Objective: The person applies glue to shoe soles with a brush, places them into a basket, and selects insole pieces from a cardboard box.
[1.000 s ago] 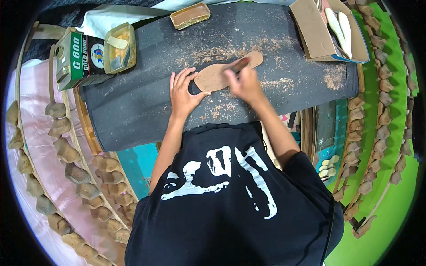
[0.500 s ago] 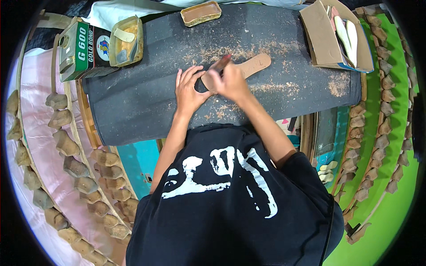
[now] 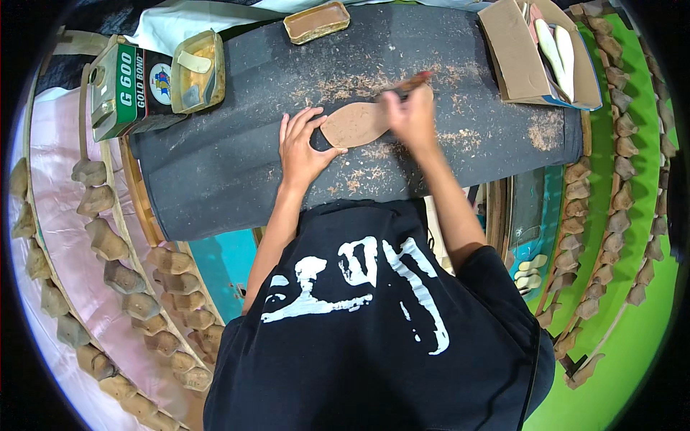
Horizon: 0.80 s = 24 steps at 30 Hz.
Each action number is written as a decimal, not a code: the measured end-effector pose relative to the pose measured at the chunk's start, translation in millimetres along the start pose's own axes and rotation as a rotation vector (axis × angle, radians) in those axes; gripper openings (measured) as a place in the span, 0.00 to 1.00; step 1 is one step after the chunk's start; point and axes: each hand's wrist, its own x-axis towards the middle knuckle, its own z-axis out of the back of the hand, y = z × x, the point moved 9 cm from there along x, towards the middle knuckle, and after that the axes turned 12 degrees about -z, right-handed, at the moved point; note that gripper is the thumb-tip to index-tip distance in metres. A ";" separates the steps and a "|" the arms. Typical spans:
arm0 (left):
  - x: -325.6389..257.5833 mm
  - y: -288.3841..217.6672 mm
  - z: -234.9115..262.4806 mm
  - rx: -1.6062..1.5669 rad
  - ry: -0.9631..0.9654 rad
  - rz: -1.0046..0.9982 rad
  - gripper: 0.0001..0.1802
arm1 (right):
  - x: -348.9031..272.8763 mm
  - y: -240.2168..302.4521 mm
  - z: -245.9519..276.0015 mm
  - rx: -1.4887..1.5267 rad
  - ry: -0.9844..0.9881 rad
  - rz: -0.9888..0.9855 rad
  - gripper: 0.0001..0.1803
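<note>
left hand spread, touching insole; right hand curled round tool.

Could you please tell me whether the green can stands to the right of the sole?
No, the can stands at the table's left end, left of the sole.

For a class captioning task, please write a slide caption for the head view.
Left hand holds a sole on a shaving-strewn table; right hand grips a blurred tool.
</note>
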 end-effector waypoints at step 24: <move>0.0 -1.4 0.5 0.021 0.026 0.026 0.42 | 42.3 -56.8 53.6 -0.026 0.003 -0.316 0.11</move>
